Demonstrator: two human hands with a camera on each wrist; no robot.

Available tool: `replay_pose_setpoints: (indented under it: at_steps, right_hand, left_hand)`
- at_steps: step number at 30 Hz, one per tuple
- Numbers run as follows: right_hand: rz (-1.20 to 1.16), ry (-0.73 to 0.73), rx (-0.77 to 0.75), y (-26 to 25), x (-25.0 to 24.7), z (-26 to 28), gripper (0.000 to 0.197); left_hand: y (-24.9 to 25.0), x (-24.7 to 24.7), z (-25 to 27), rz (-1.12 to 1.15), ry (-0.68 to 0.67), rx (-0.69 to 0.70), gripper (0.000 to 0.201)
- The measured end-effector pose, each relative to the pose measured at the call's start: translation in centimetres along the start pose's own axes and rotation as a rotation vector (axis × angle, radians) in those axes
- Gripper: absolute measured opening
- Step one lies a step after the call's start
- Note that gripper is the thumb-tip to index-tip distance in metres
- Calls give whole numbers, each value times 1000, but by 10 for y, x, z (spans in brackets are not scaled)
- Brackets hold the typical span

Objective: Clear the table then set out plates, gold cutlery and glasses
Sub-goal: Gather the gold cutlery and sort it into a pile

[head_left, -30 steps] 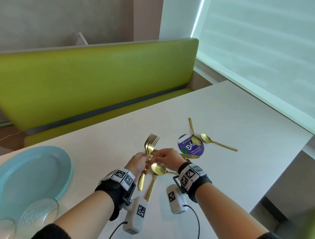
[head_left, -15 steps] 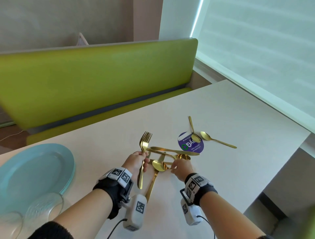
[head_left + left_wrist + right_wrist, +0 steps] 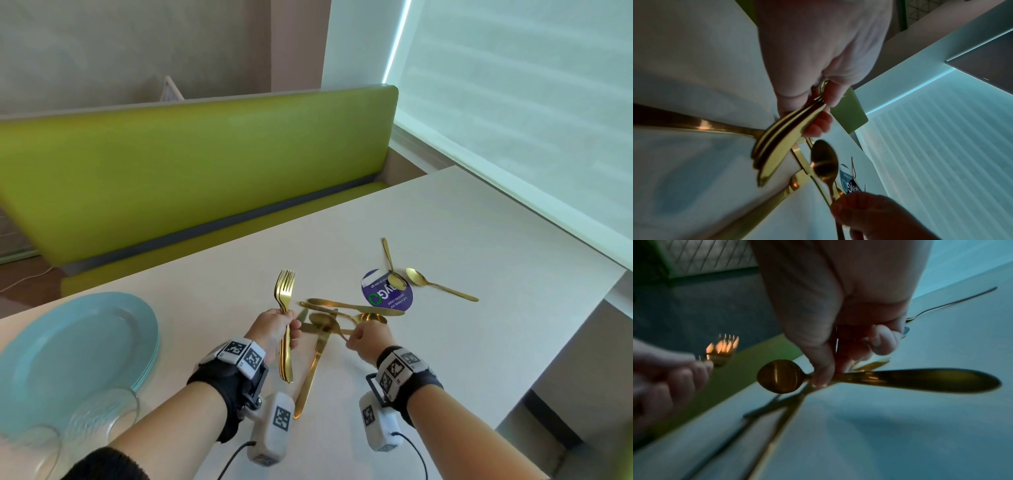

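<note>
- The left hand [image 3: 279, 327] gripped a bundle of gold forks [image 3: 285, 301] by the handles, tines pointing away from the person toward the green bench [image 3: 191, 171].
- The right hand [image 3: 368, 339] pinched the handle of one gold spoon [image 3: 323, 322], its bowl toward the left hand; I judged it was being drawn out of the pile.
- The pile of knives and spoons [image 3: 346, 308] lay on the worktop [image 3: 479, 222] just ahead of both hands and between them. One knife [image 3: 313, 370] ran lengthwise toward the person; the others lay roughly crosswise.
- Two more spoons [image 3: 435, 286] lay farther right, one over a round purple sticker [image 3: 387, 294], nearer the right hand.
- Blue plates [image 3: 51, 349] and glasses [image 3: 99, 414] sat well apart to the left.
- The head view gave the whole layout. The left wrist view showed several fork handles [image 3: 781, 141] stacked in the grip. The right wrist view showed thumb and fingers [image 3: 822, 369] closing on the spoon's neck, though it was blurred.
</note>
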State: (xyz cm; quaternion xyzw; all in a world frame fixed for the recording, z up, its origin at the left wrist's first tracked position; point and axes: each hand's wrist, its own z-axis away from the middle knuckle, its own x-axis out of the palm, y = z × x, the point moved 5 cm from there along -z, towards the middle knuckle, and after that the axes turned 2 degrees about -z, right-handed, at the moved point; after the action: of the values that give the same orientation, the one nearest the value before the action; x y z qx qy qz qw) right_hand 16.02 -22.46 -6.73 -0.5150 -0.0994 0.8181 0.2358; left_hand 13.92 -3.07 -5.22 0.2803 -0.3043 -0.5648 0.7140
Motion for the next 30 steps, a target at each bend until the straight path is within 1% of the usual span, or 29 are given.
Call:
replay_pose_setpoints:
  at_steps: [1,3,6,8,10,12,14,16,19,23,27,28,30]
  right_hand:
    - [-80,2,-12,-6,-5,0,17]
    - [-327,-28,-14,-21,-11,4,21]
    - [-758,-187,11,-45,-7,12,16]
    - [-928,-276,29,-57,-1,16,11]
    - [-1001,-343,31,-66,5,21,10]
    - [-999,-374,19,-69,12,24,16]
    - [-981,-351,22,-68,16,22,24]
    - [-917,-309,33,-62,18,11,20]
    - [-878,-272,37,-61,19,12,16]
    - [-764,-214,4,-61,21,11,12]
    - [-612,-188,-54,-63,10,8,12]
    - [-561,-150,-62,-62,2,4,11]
    - [-419,-11,-73,-55,-16,-8,10]
  left_hand:
    - [1,0,0,-7,-2,0,16]
    - [3,0,0,-17,-21,6,15]
    - [5,4,1,-36,-55,13,14]
    - [4,7,2,-37,-83,20,12]
    - [4,10,4,-27,-115,27,13]
    - [2,13,6,-14,-144,32,17]
    - [2,14,8,-14,-169,31,17]
    - [3,19,1,-30,-173,27,16]
    - [3,17,2,-62,-181,23,24]
    - [1,16,2,-131,-173,24,29]
    - [-2,15,-3,-141,-139,17,28]
    - [-2,14,-5,-139,-122,17,27]
    - [1,11,-10,-113,-82,17,29]
